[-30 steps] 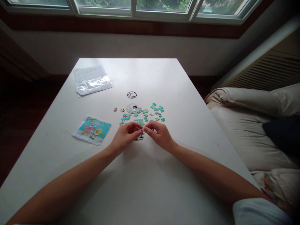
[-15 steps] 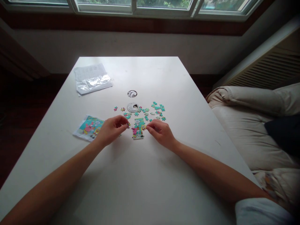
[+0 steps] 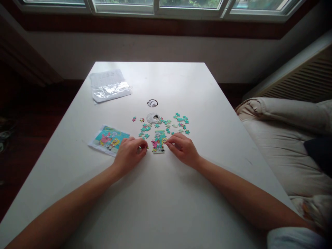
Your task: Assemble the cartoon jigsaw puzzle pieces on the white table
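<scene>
A partly joined jigsaw puzzle (image 3: 158, 142) with cartoon figures on a green ground lies flat before me. To its left, my left hand (image 3: 131, 150) pinches a small yellowish puzzle piece at its fingertips, close to the table. My right hand (image 3: 183, 148) is closed at the puzzle's right edge, thumb and forefinger pinching the yellow piece there; its fingers partly hide that piece. Loose puzzle pieces (image 3: 180, 119), mostly green, are scattered just beyond the joined part.
Left of my left hand lies a picture sheet (image 3: 110, 139) with the same cartoon figures, partly covered by that hand. A clear plastic bag with paper (image 3: 111, 86) rests at the far left of the white table (image 3: 166, 200). Two round inserts (image 3: 153, 118) sit in the tabletop. A sofa (image 3: 269, 145) stands at right.
My left hand has drawn away leftward from the puzzle with a small piece, then come down lower beside it. My right hand stays at the right edge. The view has shifted slightly.
</scene>
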A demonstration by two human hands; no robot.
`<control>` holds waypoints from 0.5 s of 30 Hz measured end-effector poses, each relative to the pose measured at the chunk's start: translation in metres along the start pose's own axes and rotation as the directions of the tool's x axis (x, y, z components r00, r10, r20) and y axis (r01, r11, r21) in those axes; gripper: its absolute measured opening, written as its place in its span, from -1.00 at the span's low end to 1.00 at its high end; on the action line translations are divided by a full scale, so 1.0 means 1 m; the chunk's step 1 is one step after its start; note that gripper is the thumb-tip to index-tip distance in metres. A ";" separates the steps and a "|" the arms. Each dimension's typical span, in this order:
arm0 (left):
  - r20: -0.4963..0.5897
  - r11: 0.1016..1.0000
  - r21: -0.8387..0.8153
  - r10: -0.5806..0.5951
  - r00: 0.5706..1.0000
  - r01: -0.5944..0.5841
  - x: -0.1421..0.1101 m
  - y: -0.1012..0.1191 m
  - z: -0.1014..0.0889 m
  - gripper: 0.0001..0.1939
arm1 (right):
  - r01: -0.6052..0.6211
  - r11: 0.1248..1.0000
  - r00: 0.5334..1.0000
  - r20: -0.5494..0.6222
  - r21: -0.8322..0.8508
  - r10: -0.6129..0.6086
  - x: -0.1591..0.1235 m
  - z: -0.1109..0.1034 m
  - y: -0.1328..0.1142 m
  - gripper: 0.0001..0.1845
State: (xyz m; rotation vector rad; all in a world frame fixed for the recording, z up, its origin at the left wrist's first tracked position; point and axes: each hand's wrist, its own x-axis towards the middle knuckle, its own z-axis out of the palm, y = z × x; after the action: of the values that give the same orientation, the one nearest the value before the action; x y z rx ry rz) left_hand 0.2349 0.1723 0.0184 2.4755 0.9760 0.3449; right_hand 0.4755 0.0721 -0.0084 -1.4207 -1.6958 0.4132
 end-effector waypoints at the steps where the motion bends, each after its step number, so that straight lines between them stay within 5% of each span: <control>1: -0.001 1.000 0.008 0.010 1.000 -0.010 0.000 0.000 0.000 -0.88 | 0.001 1.000 1.000 -0.002 -0.004 -0.001 0.000 0.000 0.000 -0.87; 15: -0.003 0.987 0.085 0.139 0.990 -0.138 0.008 -0.018 -0.003 -0.89 | -0.036 0.999 0.997 -0.074 -0.010 0.035 0.004 -0.012 0.011 -0.85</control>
State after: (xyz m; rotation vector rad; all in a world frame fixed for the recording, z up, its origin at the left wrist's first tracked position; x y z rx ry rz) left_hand 0.2287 0.1904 0.0128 2.6281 0.8402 0.3665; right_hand 0.4917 0.0758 -0.0077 -1.4582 -1.6178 0.3666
